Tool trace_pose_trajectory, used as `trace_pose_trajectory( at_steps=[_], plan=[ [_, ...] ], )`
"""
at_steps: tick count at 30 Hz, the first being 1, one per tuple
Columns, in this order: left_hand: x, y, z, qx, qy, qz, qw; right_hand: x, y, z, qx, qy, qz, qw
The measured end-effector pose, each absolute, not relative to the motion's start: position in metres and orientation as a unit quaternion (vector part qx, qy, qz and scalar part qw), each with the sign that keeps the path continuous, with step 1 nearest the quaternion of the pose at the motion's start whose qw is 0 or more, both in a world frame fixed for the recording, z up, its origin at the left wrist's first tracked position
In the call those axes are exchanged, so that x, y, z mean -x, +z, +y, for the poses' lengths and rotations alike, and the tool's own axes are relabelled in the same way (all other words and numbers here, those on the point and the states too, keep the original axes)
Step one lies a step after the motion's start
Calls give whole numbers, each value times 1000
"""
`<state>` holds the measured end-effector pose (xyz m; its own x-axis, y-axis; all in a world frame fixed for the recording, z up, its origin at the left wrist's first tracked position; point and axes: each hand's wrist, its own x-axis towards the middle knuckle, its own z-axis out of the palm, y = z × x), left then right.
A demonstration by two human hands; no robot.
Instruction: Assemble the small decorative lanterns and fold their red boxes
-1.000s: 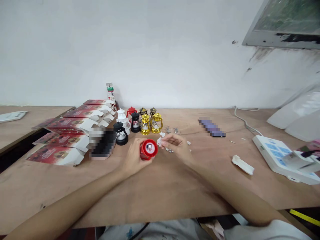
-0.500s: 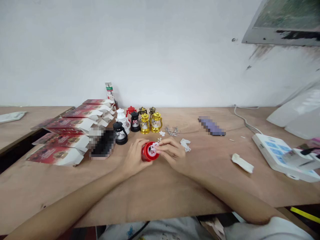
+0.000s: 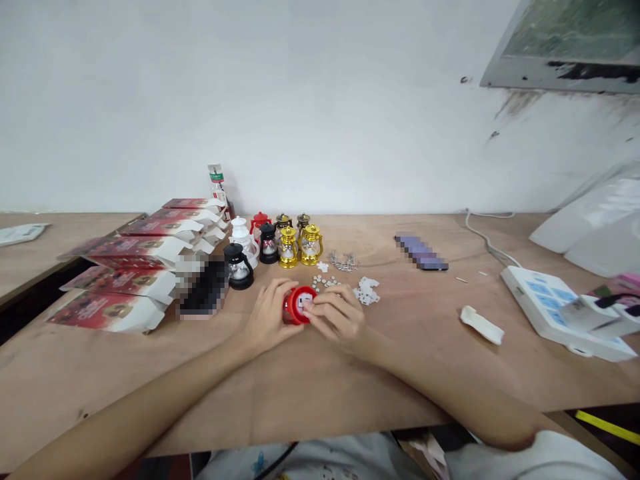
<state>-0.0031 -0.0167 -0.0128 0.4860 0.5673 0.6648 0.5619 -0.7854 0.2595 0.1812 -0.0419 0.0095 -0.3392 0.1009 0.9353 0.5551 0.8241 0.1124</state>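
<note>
My left hand (image 3: 273,311) is wrapped round a small red lantern (image 3: 291,319), which lies tipped with its round base towards me. Inside the base's recess sits a thin white plastic piece (image 3: 303,302). The fingers of my right hand (image 3: 341,315) are drawn together, their tips on this piece at the recess's right side. Just beyond the hands lie several small round button cells (image 3: 319,280), a heap of white plastic pieces (image 3: 367,291) and a pile of small metal parts (image 3: 343,261).
Several little lanterns in black, white, gold and other colours stand behind, such as a gold lantern (image 3: 311,245). Left are red-and-white boxes (image 3: 107,310) and a dark blurred object (image 3: 204,287). Right are a purple phone-like object (image 3: 421,253), a white scrap (image 3: 481,325) and a power strip (image 3: 545,300).
My right hand has brought the white piece from above the lantern's opening down into its recess. My left hand keeps its hold on the lantern. The view has shifted slightly.
</note>
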Motion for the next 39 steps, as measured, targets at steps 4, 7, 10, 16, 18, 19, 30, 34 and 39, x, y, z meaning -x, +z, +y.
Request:
trace_pose_trajectory(
  at_steps=[4,7,10,16,18,19,30,34,39],
  plan=[
    [3,-14,-16,-862,386,328,5,-181,8,-43,202,-224,-792,531],
    [3,-13,-16,-860,381,339,20,-181,6,-43,206,-223,-793,528],
    [3,-12,-16,-862,381,333,29,-181,5,-42,210,-194,-795,536],
    [2,-11,-15,-861,413,294,39,-182,6,-44,252,-130,-791,543],
    [2,-11,-15,-861,417,286,48,-182,6,-45,262,-113,-789,544],
    [2,-11,-15,-862,420,280,52,-181,6,-45,260,-105,-789,547],
    [4,-13,-14,-877,409,245,53,-180,3,-44,211,-60,-782,583],
    [4,-13,-14,-878,391,271,56,-178,2,-47,227,-51,-779,582],
    [5,-13,-14,-873,401,275,50,-179,1,-46,241,-52,-782,573]
  ],
)
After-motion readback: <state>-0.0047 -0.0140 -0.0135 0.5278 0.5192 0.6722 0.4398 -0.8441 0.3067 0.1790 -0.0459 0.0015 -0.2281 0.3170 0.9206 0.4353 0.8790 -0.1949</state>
